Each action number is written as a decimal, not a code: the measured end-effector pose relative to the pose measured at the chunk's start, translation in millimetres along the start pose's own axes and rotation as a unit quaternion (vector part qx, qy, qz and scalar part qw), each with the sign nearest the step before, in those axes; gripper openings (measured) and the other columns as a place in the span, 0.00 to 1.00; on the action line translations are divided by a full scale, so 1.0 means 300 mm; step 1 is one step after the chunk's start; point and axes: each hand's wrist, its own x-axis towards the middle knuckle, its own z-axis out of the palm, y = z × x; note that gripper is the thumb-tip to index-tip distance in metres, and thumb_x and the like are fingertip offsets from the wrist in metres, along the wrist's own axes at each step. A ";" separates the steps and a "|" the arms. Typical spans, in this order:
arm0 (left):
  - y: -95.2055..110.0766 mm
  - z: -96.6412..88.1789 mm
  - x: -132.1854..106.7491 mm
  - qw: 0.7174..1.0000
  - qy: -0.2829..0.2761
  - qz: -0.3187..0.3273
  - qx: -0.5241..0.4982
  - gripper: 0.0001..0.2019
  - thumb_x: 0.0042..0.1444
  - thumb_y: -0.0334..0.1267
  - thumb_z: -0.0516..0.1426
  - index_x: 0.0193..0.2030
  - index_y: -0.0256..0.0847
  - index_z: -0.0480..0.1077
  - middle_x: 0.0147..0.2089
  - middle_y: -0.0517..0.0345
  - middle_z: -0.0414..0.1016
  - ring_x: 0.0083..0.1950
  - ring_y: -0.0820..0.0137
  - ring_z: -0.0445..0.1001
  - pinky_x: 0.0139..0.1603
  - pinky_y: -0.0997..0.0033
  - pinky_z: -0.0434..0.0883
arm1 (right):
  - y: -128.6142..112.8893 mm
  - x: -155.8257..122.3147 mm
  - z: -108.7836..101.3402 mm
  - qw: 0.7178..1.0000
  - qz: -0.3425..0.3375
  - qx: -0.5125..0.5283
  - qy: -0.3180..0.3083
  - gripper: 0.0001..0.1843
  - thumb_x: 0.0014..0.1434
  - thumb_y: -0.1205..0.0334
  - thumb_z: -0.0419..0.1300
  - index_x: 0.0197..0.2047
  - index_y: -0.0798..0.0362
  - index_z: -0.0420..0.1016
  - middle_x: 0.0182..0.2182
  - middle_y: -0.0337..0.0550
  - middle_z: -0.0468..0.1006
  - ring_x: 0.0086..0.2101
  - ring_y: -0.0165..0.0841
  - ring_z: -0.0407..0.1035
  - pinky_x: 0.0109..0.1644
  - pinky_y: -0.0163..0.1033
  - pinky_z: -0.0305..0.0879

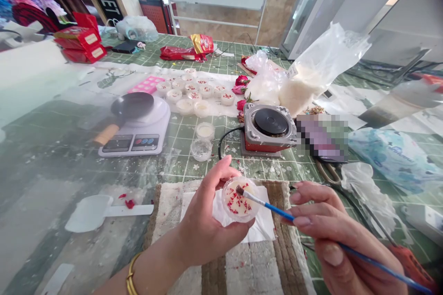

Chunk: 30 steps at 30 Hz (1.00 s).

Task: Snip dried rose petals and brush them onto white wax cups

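Observation:
My left hand (pixel 211 221) grips a small clear cup (pixel 238 217) around its side, tilted toward me. Cream-coloured wax-like filling sprinkled with red petal bits fills the cup. Between the fingers of my right hand (pixel 325 226) is a blue paintbrush (pixel 277 209), its brown bristles touching the filling's surface. Below the cup, a white paper (pixel 265 228) lies on a brown-and-white striped cloth (pixel 214 276). Just beyond my left hand stand a clear empty-looking cup (pixel 201 150) and a cup with pale filling (pixel 205 131).
A small hot plate (pixel 270 122) sits ahead, with a kitchen scale (pixel 155 124) bearing a dark pan (pixel 133 105) to its left. Several filled cups (pixel 185 107) stand behind. Farther right are a bag of pale granules (pixel 301 87) and a phone (pixel 321 140). A white spatula (pixel 88 212) lies left.

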 end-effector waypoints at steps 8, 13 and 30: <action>0.003 -0.001 0.004 1.000 -0.004 -0.016 -0.011 0.45 0.44 0.25 0.61 0.65 0.48 0.41 0.50 0.51 0.64 0.47 0.67 0.69 0.50 0.61 0.69 | 0.004 0.005 -0.006 1.000 0.016 -0.017 0.015 0.13 0.60 0.69 0.51 0.48 0.57 0.69 0.37 0.46 0.74 0.47 0.42 0.65 0.55 0.53 0.55; 0.002 -0.003 0.000 0.999 -0.011 -0.021 -0.026 0.45 0.44 0.26 0.61 0.65 0.49 0.41 0.50 0.51 0.64 0.46 0.67 0.70 0.48 0.63 0.70 | -0.001 0.009 -0.009 1.000 0.009 -0.013 -0.010 0.12 0.62 0.66 0.50 0.46 0.56 0.69 0.36 0.46 0.76 0.46 0.41 0.67 0.54 0.52 0.57; 0.000 -0.009 -0.002 0.999 -0.020 -0.032 -0.034 0.45 0.45 0.26 0.61 0.65 0.49 0.41 0.50 0.50 0.64 0.46 0.67 0.69 0.47 0.64 0.70 | 0.015 -0.008 0.002 0.999 0.029 0.010 0.022 0.14 0.58 0.68 0.53 0.48 0.54 0.70 0.35 0.47 0.75 0.46 0.42 0.65 0.49 0.52 0.62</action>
